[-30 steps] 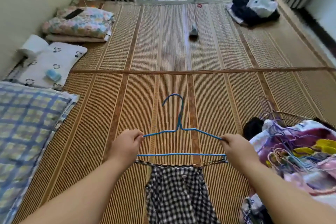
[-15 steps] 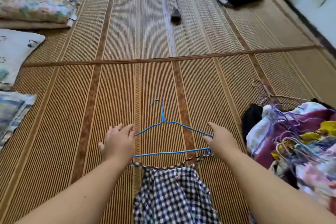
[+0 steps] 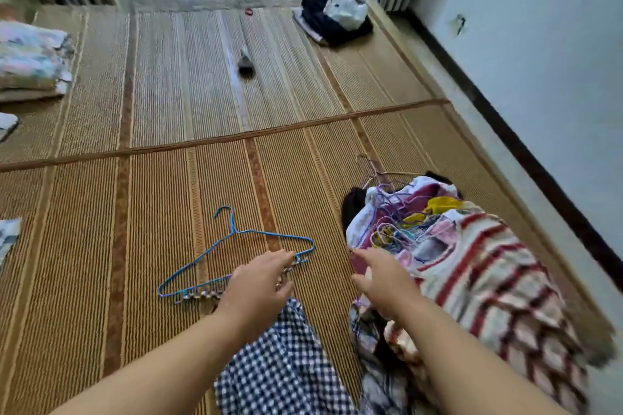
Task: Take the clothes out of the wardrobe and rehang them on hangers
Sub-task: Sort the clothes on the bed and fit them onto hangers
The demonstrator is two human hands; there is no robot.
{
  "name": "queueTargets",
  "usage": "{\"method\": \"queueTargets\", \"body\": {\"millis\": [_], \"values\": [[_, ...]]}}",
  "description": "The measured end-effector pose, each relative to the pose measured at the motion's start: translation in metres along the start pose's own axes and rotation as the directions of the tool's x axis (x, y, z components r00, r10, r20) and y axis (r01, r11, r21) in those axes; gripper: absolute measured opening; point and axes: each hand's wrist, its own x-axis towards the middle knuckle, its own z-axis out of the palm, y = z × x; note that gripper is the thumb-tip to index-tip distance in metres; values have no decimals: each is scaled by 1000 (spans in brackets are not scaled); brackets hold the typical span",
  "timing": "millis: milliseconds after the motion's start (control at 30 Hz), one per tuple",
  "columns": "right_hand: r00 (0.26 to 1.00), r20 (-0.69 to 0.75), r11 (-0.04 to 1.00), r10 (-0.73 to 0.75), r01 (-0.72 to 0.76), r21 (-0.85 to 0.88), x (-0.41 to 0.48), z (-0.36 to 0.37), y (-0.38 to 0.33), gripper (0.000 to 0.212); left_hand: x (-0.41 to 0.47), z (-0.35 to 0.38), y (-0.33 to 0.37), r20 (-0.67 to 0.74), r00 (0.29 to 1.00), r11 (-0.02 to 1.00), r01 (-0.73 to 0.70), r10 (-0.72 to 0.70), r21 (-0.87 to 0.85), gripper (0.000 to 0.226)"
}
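Blue hanger (image 3: 233, 230), checked garment (image 3: 279, 367) strung on it, lies flat slanting up-right, left hand (image 3: 259, 283) loose-fingered over its right end, right hand (image 3: 381, 276) spread and empty just right of it, nearer the clothes pile (image 3: 472, 263).

blue wire hanger (image 3: 236, 256); navy-and-white checked garment (image 3: 283, 371); beside it a red-and-white striped top (image 3: 499, 280); tan striped mat (image 3: 101, 246).

On the brown striped straw mat (image 3: 168, 246), a thin blue wire hanger (image 3: 232, 222) lies by the left hand (image 3: 259, 283), and a heap of colourful clothes (image 3: 472, 263) by the right hand (image 3: 381, 276).
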Motion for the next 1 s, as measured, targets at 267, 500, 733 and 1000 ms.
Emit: {"method": "queueTargets", "body": {"millis": [267, 500, 733, 1000], "values": [[991, -84, 995, 102, -101, 16, -65, -79, 109, 50, -4, 34, 129, 62, 992, 983, -121, 114, 141, 54], [995, 43, 995, 88, -86, -39, -44, -134, 227, 62, 36, 109, 206, 132, 990, 984, 27, -51, 178, 51], [988, 119, 960, -97, 124, -250, 32, -163, 298, 51, 68, 196, 227, 191, 930, 949, 309, -315, 62, 50], [976, 136, 875, -171, 214, -434, 124, -155, 308, 66, 94, 231, 212, 173, 874, 891, 447, -455, 85, 69]]}}
